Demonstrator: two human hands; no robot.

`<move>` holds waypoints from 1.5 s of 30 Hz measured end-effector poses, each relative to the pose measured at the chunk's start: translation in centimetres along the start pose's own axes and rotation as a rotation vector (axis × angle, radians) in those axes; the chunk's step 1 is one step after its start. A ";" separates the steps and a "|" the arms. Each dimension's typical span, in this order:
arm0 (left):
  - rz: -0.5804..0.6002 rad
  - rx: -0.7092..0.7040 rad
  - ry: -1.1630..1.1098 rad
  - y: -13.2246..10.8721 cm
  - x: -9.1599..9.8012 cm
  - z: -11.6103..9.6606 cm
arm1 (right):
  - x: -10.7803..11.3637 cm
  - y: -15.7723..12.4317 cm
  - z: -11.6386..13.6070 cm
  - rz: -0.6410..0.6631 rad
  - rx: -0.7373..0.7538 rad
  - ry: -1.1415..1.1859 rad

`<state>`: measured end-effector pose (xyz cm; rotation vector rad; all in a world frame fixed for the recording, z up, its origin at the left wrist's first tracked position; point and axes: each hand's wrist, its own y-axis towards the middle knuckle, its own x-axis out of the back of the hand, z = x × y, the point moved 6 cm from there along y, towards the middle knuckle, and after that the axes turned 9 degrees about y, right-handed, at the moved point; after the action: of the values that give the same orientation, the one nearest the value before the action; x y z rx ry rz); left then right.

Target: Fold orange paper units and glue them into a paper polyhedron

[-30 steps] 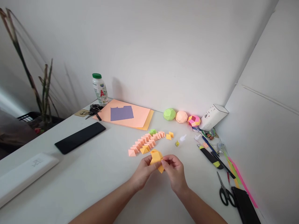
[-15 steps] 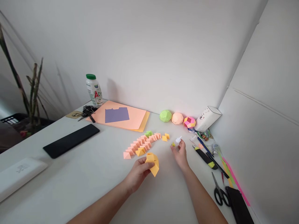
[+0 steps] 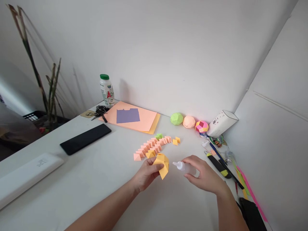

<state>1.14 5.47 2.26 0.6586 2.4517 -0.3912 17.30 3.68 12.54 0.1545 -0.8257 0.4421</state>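
Between the thumb and fingers of my left hand (image 3: 147, 173) is a yellow-orange folded paper shape (image 3: 162, 164), partly built, with one flap pointing down. My right hand (image 3: 204, 175) is wrapped round a small white glue bottle (image 3: 187, 167), tipped sideways. Its narrow nozzle points left at the paper shape, a short gap away. Just behind my left hand, rows of small folded pink paper pieces (image 3: 146, 147) stand on the table, with an orange piece (image 3: 150, 154) in front and a green piece (image 3: 158, 136) behind. Two small orange pieces (image 3: 176, 141) lie to their right.
Green (image 3: 176, 119), peach (image 3: 189, 122) and multicoloured (image 3: 201, 126) paper balls line the wall. At right lie a cutter (image 3: 218, 164), pens and a black phone-like object (image 3: 252, 213). Coloured paper sheets (image 3: 149, 117), a white bottle (image 3: 107, 91) and a black bar (image 3: 85, 139) are at left.
My right hand has turned and come nearer, bringing the glue bottle from upright-looking to sideways beside the paper shape. My left hand still holds the paper. The whole view has shifted slightly.
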 end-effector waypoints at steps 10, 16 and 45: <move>0.076 -0.027 -0.006 0.0 -0.5 -0.1 | -1.4 0.3 0.1 0.078 0.013 -0.093; 0.084 -0.025 -0.005 0.0 -0.5 0.0 | -1.7 0.4 0.2 0.088 0.002 -0.108; 0.073 0.003 -0.026 -0.1 -0.4 0.2 | -2.7 0.8 -0.6 0.110 -0.155 -0.043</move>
<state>1.46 5.17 2.38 0.7379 2.3947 -0.3725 15.78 3.73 10.09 -0.0249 -0.9101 0.4770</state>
